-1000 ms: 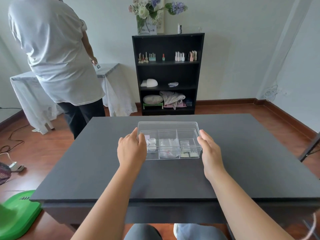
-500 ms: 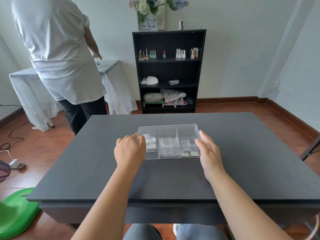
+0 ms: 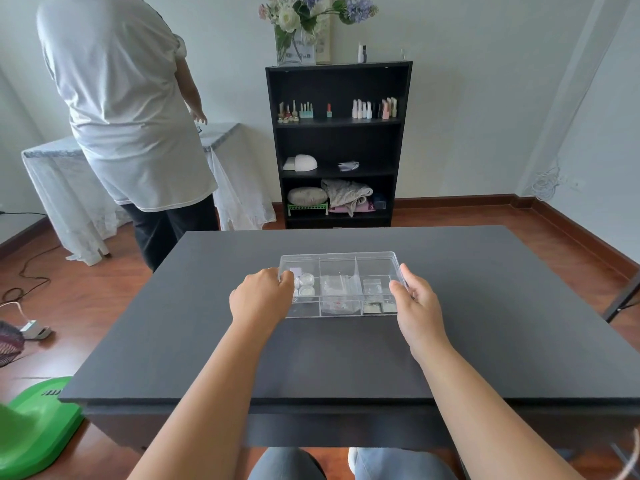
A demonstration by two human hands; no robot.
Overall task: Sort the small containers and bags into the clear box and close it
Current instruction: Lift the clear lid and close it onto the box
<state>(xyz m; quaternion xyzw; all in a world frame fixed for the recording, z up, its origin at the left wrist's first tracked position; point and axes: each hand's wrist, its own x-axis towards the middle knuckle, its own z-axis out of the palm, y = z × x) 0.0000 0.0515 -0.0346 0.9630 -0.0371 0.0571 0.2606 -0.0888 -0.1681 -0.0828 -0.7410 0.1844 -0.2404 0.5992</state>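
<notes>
Sitting btwn left hand (image 3: 262,299) & right hand (image 3: 417,304): clear box (image 3: 341,284).

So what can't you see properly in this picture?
All in the head view:
- Clear box: see-through, so whether its lid is fully shut is unclear.
- Its left end: covered by the left hand.
- Small bags and round containers: too small to identify the contents.
- Right hand: fingertips hidden behind the box edge.
</notes>
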